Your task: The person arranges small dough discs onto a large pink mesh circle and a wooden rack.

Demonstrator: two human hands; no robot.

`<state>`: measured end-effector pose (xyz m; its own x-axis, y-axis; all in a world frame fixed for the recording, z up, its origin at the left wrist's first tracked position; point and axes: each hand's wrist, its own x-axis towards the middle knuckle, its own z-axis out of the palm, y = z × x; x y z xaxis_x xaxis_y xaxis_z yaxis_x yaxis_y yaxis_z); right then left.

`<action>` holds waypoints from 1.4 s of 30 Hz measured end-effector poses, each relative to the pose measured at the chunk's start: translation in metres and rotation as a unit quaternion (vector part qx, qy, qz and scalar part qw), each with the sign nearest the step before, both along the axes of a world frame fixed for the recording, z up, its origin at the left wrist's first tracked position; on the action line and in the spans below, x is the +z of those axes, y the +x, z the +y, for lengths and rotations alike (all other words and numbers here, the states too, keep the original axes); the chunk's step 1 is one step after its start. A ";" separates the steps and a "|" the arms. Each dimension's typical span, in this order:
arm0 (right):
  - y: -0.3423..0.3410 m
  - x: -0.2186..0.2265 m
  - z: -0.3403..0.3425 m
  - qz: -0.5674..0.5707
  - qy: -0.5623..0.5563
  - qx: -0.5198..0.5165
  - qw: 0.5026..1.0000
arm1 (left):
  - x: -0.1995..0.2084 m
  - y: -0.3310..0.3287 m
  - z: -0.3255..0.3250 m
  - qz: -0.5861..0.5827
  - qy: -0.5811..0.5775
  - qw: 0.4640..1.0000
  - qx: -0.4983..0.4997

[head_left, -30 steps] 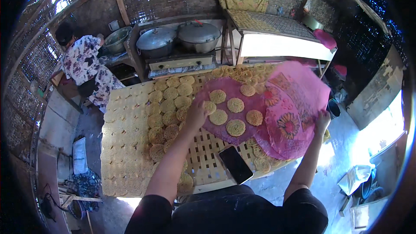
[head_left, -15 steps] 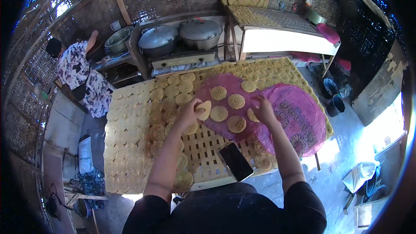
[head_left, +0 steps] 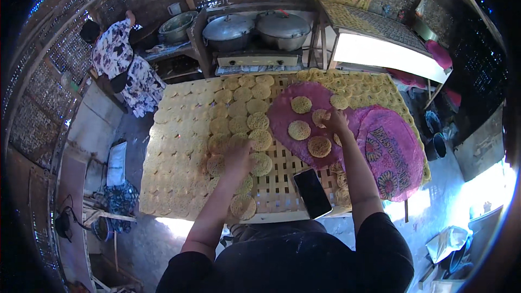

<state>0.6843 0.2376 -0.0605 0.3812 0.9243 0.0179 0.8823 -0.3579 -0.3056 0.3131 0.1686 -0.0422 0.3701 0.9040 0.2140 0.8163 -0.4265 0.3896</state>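
Note:
Rows of thin, round, pale yellow crackers (head_left: pixel 259 121) lie on a large woven bamboo rack (head_left: pixel 277 182). My left hand (head_left: pixel 237 154) is low over the middle rows, beside a cracker (head_left: pixel 261 164); its fingers are blurred and partly hidden, so any hold is unclear. A pink sheet (head_left: pixel 287 89) lies across the rack with several crackers on it. Over that sheet, my right hand (head_left: pixel 335 121) has its fingers closed at the edge of a browner cracker (head_left: pixel 319 118). Close by on the sheet are another cracker (head_left: pixel 299 130) and a darker one (head_left: pixel 319 146).
A black phone (head_left: pixel 313 193) rests on the rack's near edge. At right lies a folded, printed pink sack (head_left: pixel 391 154). Two lidded pots (head_left: pixel 229 28) stand on a stove behind the rack. At the far left, another person (head_left: pixel 122 59) faces a basin (head_left: pixel 178 26).
My left hand has carried a cracker off the pink sheet down to the rack rows. My right hand has come in onto a cracker on the sheet. The view has shifted.

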 end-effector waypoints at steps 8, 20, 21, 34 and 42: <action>-0.055 0.031 -0.026 0.318 0.210 0.116 0.917 | 0.002 -0.006 -0.006 0.029 0.062 0.997 0.034; -0.128 0.073 -0.101 0.495 0.060 0.258 0.828 | 0.005 0.001 0.011 -0.034 -0.006 0.999 0.009; -0.131 0.067 -0.101 0.525 0.041 0.259 0.810 | 0.003 0.002 0.010 -0.022 0.039 0.999 0.006; -0.164 0.013 -0.108 0.138 0.061 0.377 0.914 | 0.049 -0.031 -0.037 -0.020 0.011 0.999 -0.039; -0.069 0.002 -0.037 -0.059 0.143 0.164 0.974 | 0.032 -0.032 -0.078 -0.011 -0.015 0.998 -0.064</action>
<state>0.6157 0.2003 -0.0586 0.0463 0.9465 0.3194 0.9700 0.0338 -0.2407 0.2811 0.0905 -0.0106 0.4783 0.8560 0.1963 0.7474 -0.5141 0.4207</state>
